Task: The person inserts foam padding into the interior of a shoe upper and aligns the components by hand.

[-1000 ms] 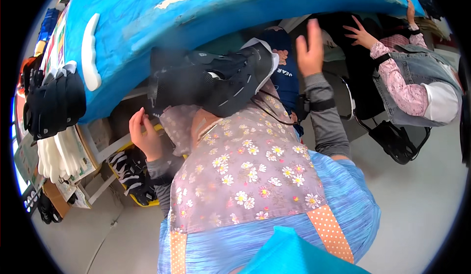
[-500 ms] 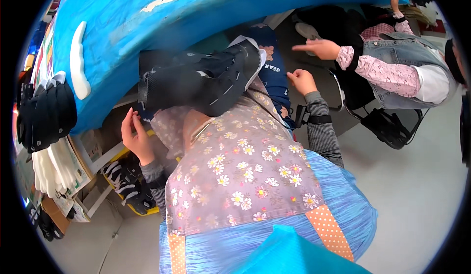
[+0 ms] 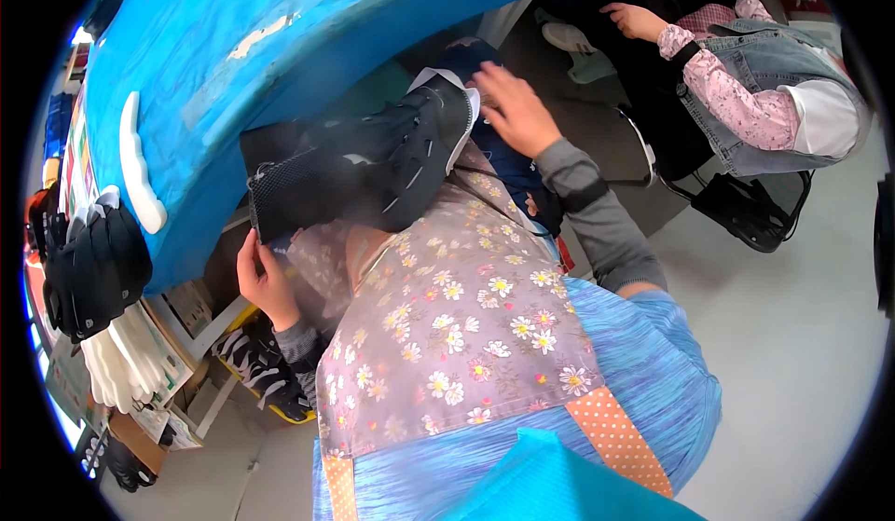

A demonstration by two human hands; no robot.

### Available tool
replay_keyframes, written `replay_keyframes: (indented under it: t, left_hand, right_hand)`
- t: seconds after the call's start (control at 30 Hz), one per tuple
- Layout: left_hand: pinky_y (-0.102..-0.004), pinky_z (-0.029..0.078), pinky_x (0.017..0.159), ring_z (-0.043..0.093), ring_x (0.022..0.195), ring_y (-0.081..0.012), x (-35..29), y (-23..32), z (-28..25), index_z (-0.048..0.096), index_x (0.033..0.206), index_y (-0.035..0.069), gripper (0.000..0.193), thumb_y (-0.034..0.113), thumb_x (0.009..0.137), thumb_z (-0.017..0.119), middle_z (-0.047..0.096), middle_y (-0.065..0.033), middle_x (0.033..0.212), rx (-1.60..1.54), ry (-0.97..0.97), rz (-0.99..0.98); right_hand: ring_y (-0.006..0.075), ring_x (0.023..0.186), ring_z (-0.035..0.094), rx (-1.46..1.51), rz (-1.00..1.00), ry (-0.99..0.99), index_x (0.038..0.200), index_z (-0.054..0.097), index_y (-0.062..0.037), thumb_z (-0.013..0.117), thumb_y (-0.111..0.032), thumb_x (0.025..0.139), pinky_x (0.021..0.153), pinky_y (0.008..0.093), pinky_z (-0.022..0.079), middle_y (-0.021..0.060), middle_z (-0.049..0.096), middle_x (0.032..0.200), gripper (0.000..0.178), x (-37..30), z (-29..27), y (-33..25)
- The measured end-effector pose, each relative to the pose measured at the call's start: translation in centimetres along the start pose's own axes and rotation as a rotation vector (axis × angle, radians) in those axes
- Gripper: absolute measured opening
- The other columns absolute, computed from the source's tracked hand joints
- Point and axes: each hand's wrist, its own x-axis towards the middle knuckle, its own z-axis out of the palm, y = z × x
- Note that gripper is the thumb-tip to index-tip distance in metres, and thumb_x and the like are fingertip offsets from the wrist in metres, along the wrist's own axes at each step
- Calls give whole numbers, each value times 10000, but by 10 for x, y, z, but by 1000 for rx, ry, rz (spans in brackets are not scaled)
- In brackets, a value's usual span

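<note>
A black mesh shoe upper (image 3: pixel 364 171) with a white inner edge lies across my lap, over a grey flowered apron (image 3: pixel 466 335). My left hand (image 3: pixel 268 283) is at its lower left corner, with thumb and finger pinching the edge there. On the far side my right hand (image 3: pixel 519 116) is held beside the white edge of the upper, fingers spread and nothing in them. Whether its fingertips touch that edge is hard to see.
A blue-covered table (image 3: pixel 210 102) curves in front of me, with a white strip (image 3: pixel 140 162) on it. Stacked black uppers (image 3: pixel 98 265) and white strips (image 3: pixel 121 353) stand at the left, above a yellow crate (image 3: pixel 294 414). A seated co-worker (image 3: pixel 746 102) is at the right, near a chair (image 3: pixel 643 148).
My left hand has come to the upper's corner and closed on it. My right hand has moved up and left to the white edge, fingers spreading. The co-worker's hand has drawn back upward.
</note>
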Motion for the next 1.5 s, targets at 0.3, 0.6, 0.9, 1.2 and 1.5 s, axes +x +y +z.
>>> replay_keyframes:
  t: [0.3, 0.6, 0.9, 1.2, 1.5]
  left_hand:
    - [-262, 519, 790, 647, 884, -139, 6, 15, -15, 635, 1193, -17, 250, 64, 964, 576, 688, -102, 1004, 7, 50, -25]
    - [-257, 481, 751, 624, 794, -129, 9, 0, -15, 633, 924, -20, 193, 140, 994, 551, 683, -65, 871, -63, 92, -175]
    - [-349, 475, 863, 630, 960, -250, 38, 42, -17, 654, 1039, -20, 434, 390, 936, 555, 676, -124, 1004, -200, -198, 250]
    - [-349, 491, 625, 625, 680, -331, 64, 118, -6, 673, 864, -32, 344, 304, 812, 728, 651, -190, 783, 19, -416, 167]
    - [-440, 477, 627, 591, 709, -423, 70, 132, 5, 612, 1033, -10, 303, 240, 864, 623, 609, -223, 750, 44, -464, 118]
  right_hand:
    - [303, 1051, 644, 320, 963, -351, 1259, 565, 49, 399, -622, 953, 889, 355, 460, 230, 683, 1056, 756, -25, 25, 171]
    - [171, 900, 612, 2056, 570, 180, 926, 616, -108, 446, -353, 1033, 910, 345, 463, 16, 621, 797, 317, -47, -12, 121]
    - [97, 933, 571, 804, 424, -728, 1162, 578, -13, 567, -196, 974, 821, 257, 465, 23, 620, 1019, 263, -4, -24, -13]
    - [252, 1275, 478, 1844, 841, -655, 1413, 401, -59, 510, -315, 1005, 1079, 423, 365, 105, 489, 1411, 494, 0, 65, -85]
    - [310, 1333, 433, 2171, 975, -607, 1397, 405, -16, 460, -273, 1008, 1135, 497, 318, 161, 456, 1432, 470, 12, 72, -120]
